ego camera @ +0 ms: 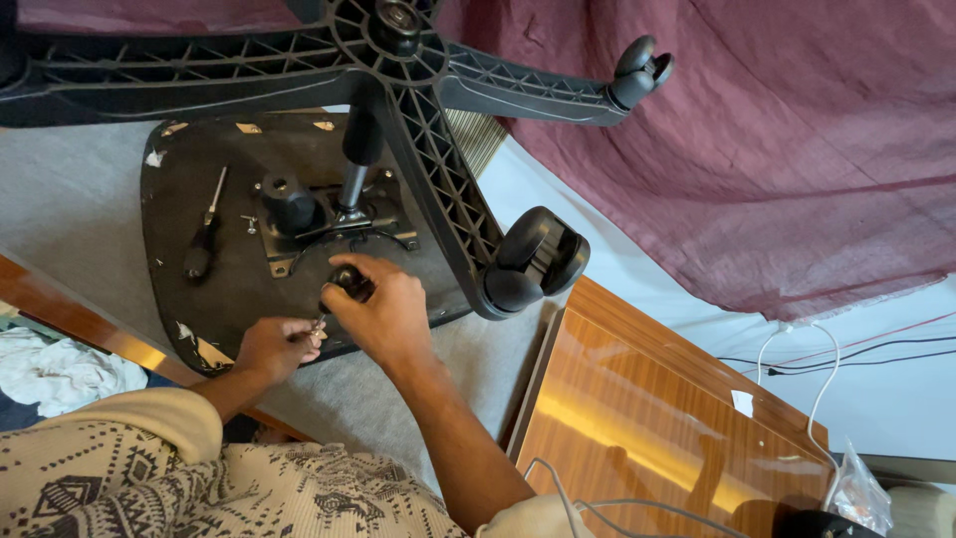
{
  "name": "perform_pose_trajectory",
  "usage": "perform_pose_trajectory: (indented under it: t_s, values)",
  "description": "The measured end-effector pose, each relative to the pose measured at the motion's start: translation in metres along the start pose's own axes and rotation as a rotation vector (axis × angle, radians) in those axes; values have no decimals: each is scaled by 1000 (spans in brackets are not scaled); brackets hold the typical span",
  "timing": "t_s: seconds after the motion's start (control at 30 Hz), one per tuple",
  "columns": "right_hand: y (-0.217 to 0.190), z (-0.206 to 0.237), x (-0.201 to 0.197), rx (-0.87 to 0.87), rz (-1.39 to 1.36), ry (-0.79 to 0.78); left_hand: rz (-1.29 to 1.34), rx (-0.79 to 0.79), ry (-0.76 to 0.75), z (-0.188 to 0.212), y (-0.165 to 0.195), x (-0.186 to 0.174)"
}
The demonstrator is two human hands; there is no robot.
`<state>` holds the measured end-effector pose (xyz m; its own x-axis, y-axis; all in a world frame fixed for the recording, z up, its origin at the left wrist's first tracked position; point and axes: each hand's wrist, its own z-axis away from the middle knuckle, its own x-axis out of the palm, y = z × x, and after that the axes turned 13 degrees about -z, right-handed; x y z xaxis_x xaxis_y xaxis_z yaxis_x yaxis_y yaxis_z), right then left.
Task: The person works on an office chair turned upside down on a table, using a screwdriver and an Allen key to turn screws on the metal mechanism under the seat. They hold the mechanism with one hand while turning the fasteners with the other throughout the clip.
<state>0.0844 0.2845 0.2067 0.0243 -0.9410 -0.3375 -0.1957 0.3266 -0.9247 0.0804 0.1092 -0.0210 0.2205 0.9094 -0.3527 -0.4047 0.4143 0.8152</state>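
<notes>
An office chair lies upside down, the black underside of its seat [169, 199] facing up on grey carpet. My right hand [383, 309] grips the black handle of a screwdriver [349, 281] near the seat's front edge. My left hand [277, 344] pinches the tool's tip or a small screw just beside it; which one is hidden by the fingers. The metal mounting plate [329, 231] with the gas cylinder [356, 164] rises beyond my hands. A second screwdriver [204, 234] and a loose screw [249, 223] lie on the seat underside.
The black five-arm chair base [418, 120] with castors [533, 259] hangs over the seat. A glossy wooden board [647, 418] lies at right, with white and black cables [827, 359]. Maroon fabric [777, 149] covers the back. White cloth [55, 369] sits at left.
</notes>
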Motion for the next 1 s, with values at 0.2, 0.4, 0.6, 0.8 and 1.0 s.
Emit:
perform_pose_trajectory:
  t_s: [0.2,0.4,0.6,0.8,1.0]
  values:
    - [2,0,2,3,16,-15,-98,-52,-17,2,8,-4]
    - [0,-4,3,28,11,-4,-175,-81,-26,6,15,-8]
    - [-5,-4,2,82,18,-35,-175,-49,-30,1,10,-9]
    - [-3,-5,3,5,12,0,-206,-86,-32,3,15,-9]
    - [0,-2,6,-29,6,12,-267,-64,-25,5,17,-12]
